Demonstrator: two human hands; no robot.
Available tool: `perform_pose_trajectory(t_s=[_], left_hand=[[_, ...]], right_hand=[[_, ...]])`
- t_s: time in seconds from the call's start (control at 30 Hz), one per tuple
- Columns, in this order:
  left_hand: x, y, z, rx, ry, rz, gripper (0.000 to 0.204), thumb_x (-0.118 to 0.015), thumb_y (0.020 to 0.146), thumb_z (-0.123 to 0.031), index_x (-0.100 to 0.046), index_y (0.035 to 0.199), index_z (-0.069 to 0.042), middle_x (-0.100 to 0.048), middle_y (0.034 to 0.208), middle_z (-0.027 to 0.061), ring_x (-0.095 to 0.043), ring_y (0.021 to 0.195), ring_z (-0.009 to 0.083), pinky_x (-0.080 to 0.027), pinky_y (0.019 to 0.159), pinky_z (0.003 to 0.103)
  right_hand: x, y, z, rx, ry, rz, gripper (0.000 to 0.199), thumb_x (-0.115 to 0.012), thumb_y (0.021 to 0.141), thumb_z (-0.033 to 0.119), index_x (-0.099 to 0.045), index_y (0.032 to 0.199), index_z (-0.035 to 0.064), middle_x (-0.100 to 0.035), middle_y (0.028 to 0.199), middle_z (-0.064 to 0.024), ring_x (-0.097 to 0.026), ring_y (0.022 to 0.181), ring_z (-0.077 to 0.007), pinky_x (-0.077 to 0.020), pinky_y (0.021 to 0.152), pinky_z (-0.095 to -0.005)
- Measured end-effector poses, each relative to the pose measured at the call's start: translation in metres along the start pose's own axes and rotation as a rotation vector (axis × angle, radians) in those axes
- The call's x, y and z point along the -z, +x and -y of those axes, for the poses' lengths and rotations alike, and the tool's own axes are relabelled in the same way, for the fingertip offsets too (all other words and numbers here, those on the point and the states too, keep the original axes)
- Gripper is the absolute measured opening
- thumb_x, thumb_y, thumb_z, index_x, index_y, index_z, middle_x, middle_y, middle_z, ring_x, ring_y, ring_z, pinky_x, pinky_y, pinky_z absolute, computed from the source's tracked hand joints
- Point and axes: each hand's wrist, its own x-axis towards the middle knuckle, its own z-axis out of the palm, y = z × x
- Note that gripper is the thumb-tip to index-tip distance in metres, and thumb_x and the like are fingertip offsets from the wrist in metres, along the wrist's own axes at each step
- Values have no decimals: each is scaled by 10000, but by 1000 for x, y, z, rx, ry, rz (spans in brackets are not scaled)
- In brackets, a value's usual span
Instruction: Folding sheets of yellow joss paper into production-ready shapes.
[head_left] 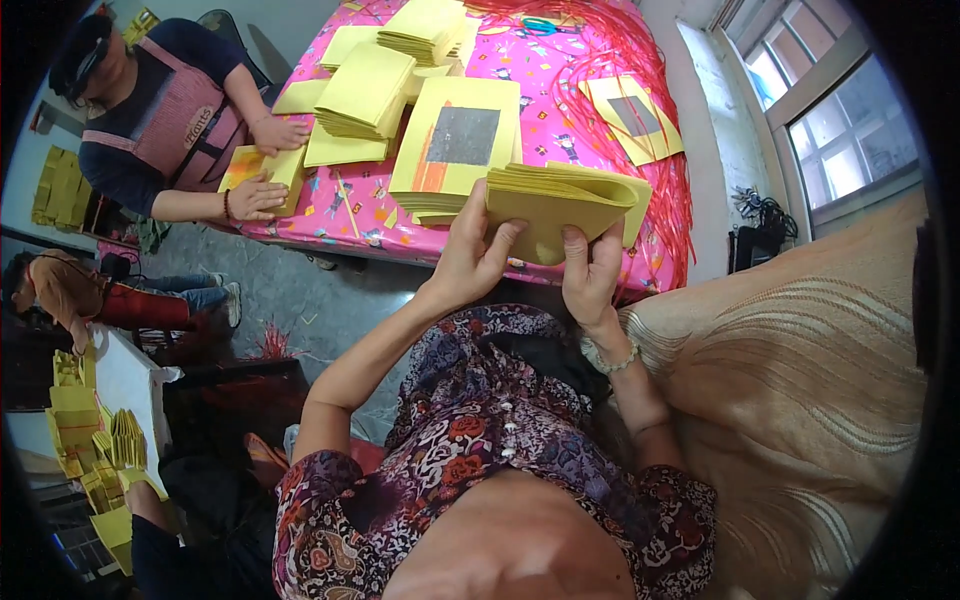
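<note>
Between my two hands is a folded stack of yellow paper [550, 212], held up just above the table's near edge. My left hand [478, 250] grips its left end, thumb on the near face and fingers behind. On the right end, my right hand [592, 272] pinches the paper with its thumb in front; the sheets curve over loosely there. Behind the folded paper lies a flat stack of yellow sheets [412, 180], its top sheet bearing a grey rectangle [464, 136] and an orange strip. Another yellow sheet with a grey patch [633, 112] rests farther right.
Folded yellow paper bundles [365, 90] pile up on the pink patterned tablecloth [335, 225]. Red strands [675, 215] hang over its right side, near blue-handled scissors [540, 26]. A co-worker [185, 120] presses paper at the left. A patterned sofa [780, 330] stands at my right.
</note>
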Motion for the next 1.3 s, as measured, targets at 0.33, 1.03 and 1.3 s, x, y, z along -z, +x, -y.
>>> perform_pose_trajectory(t_s=[0.33, 1.03, 1.3], left_hand=[[-6, 0, -4, 34, -2, -16, 284, -516, 929, 9, -415, 1194, 19, -569, 1016, 112, -554, 952, 148, -467, 797, 282], [8, 47, 2, 587, -341, 190, 412, -582, 886, -11, -462, 1278, 33, -609, 1159, 117, -599, 1015, 165, -488, 883, 311], [-3, 56, 13, 733, -536, 64, 307, -496, 961, -81, -478, 1241, 42, -616, 1095, 135, -623, 960, 197, -516, 840, 324]], right_hand=[[6, 3, -2, -22, 19, 13, 282, -520, 974, 111, -410, 1200, -18, -567, 1050, -93, -550, 959, -153, -447, 836, -279], [12, 31, -31, -404, 295, -34, 180, -542, 954, 80, -549, 1093, -35, -641, 974, -70, -588, 837, -82, -488, 735, -233], [14, 34, -48, -460, 338, -26, 227, -531, 967, 97, -530, 1147, -41, -633, 1066, -99, -602, 915, -114, -493, 804, -256]])
